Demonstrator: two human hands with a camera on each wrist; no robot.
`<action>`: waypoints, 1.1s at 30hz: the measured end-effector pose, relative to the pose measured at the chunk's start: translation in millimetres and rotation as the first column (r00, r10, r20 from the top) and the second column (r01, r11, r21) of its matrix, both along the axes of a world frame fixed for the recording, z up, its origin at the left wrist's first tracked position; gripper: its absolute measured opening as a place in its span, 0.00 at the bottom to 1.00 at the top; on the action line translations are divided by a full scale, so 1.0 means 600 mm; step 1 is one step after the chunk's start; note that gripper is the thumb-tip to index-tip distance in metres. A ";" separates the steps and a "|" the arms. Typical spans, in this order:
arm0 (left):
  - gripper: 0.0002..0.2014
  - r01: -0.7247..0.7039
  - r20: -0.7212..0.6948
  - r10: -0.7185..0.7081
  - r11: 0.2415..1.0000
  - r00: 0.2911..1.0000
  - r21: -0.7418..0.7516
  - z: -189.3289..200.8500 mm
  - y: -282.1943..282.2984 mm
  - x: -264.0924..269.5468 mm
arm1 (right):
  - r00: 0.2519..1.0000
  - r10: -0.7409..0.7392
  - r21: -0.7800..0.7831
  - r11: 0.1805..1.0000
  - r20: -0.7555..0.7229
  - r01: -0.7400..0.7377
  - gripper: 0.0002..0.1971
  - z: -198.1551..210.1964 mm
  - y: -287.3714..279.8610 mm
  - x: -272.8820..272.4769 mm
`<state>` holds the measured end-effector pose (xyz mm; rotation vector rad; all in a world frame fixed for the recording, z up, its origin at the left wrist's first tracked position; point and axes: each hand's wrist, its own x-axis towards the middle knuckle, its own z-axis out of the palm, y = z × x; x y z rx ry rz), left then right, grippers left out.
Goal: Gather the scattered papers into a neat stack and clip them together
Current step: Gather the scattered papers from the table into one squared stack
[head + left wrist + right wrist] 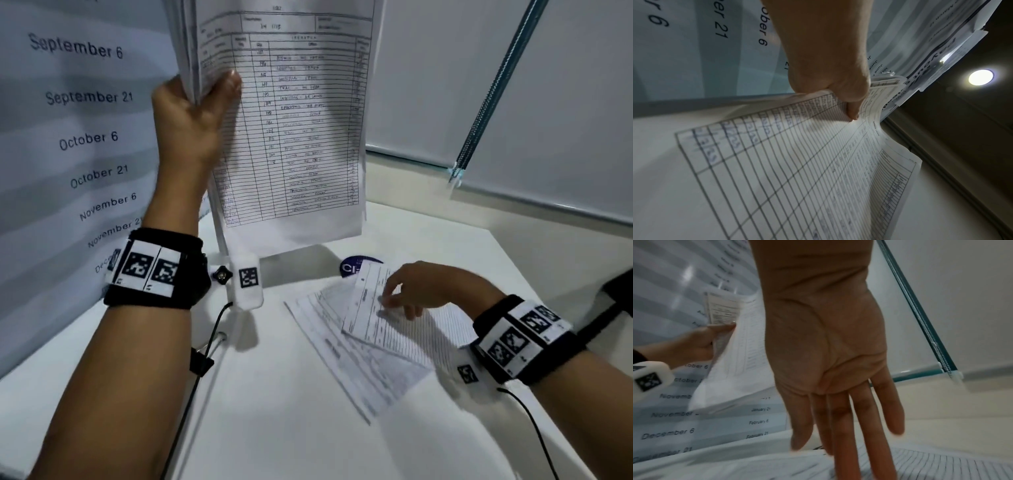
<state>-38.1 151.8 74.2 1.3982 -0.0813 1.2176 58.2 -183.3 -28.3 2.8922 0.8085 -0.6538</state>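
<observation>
Gathering loose printed forms while a half-built sheaf waits aloft.

Left hand (191,116) pinches the white ruled-paper sheaf (291,130) upright, clear of the white desk (291,428); right hand (414,291), fingers fairly straight, presses the scattered sheets (363,359), probably to slide one free.

I read dates on the wall chart (78,137): September 6, September 21, October 6, October 21, November 6. Held papers (875,131): "STOCK CARD".

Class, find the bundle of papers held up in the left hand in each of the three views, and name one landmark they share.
Head: bundle of papers, top centre, gripped by the left hand.
Left wrist: it fills the lower half.
Right wrist: left of centre, raised.
Shared landmark: the dated wall chart.
</observation>
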 end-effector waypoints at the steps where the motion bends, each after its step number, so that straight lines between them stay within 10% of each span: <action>1: 0.18 0.007 0.003 -0.007 1.000 1.000 -0.003 0.000 -0.001 0.000 | 0.996 -0.008 0.015 1.000 0.088 0.007 0.17 -0.002 -0.001 0.009; 4: 0.17 0.040 0.015 -0.040 0.999 0.999 0.003 0.000 -0.004 -0.004 | 0.966 -0.044 -0.046 0.997 0.256 0.057 0.28 -0.023 -0.014 0.048; 9: 0.18 0.080 0.033 -0.081 0.996 0.996 0.038 0.002 -0.009 -0.006 | 0.992 -0.118 0.009 0.993 0.049 0.118 0.33 -0.048 -0.040 0.054; 15: 0.15 0.087 0.025 -0.088 0.994 0.996 0.063 0.004 -0.020 -0.001 | 0.998 -0.062 0.204 0.977 -0.025 0.066 0.21 -0.059 -0.049 0.053; 21: 0.08 0.084 0.012 -0.085 0.994 0.996 0.074 0.006 -0.024 -0.002 | 0.971 0.039 0.331 0.936 0.235 -0.118 0.16 -0.018 -0.055 0.025; 28: 0.10 0.067 -0.002 -0.067 0.995 0.998 0.073 0.010 -0.026 -0.007 | 0.906 0.255 0.562 0.827 -0.339 -0.023 0.08 0.171 -0.052 -0.122; 33: 0.12 0.049 -0.020 -0.048 0.995 0.999 0.086 0.015 -0.036 -0.009 | 0.861 0.420 0.356 0.881 -0.287 -0.311 0.07 0.133 0.027 -0.157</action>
